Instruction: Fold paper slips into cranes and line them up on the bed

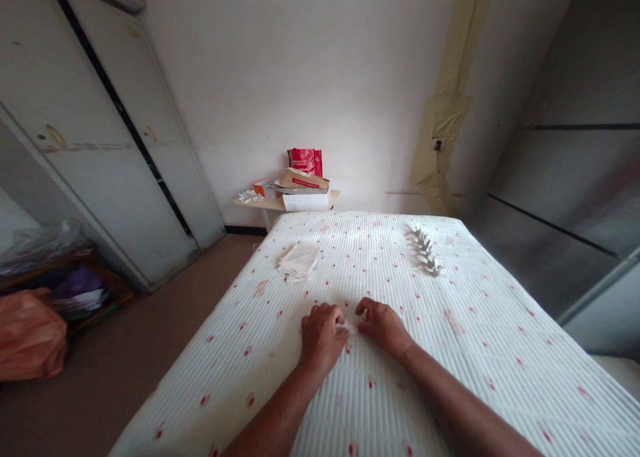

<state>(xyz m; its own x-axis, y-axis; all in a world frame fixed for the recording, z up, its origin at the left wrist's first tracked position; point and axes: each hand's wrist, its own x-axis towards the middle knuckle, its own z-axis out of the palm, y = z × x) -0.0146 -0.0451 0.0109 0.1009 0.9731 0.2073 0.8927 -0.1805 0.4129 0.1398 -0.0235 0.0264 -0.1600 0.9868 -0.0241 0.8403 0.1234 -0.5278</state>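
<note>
Between my hands is a small piece of folded paper (349,326), pale against the bedspread and partly covered by my fingers. My left hand (323,333) pinches its left end between thumb and curled fingers. At its right end my right hand (385,326) has its fingers bent inward, closed on the paper's edge. Farther up the bed, left of centre, lies a stack of printed paper sheets (300,261). A row of small folded paper figures (425,249) with pointed tips stands at the far right. Finer folds in the held paper are too small to make out.
Both arms rest over a quilted white bed (370,403) with red dots. Beyond its far edge, a small table (273,204) holds boxes (306,201), a red bag (305,161) and more folded paper pieces (251,195). A cabinet (115,143) and an orange bag (31,335) are at left.
</note>
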